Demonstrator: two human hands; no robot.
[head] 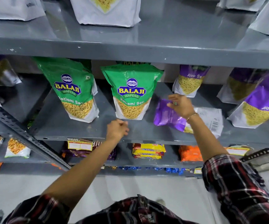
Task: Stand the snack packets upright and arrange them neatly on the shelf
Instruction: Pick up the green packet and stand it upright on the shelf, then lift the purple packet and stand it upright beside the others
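Two green Ratlami Sev packets stand upright on the grey middle shelf (75,131): one at the left (70,89), one in the centre (131,92). A purple Aloo Sev packet (167,115) lies flat on the shelf to the right of the centre one. My right hand (181,105) hovers just above that lying packet, fingers spread, holding nothing. Just below the centre green packet's base, over the shelf's front, my left hand (116,129) is loosely curled and empty. Further purple packets stand upright at the back (190,83) and at the far right (263,101).
The shelf above (130,50) overhangs the packets and carries white packets (106,12). Below are biscuit packs (148,151), orange packs (189,153) and price tags (79,145). A slotted metal upright (25,135) runs diagonally at the left. Grey floor lies beneath.
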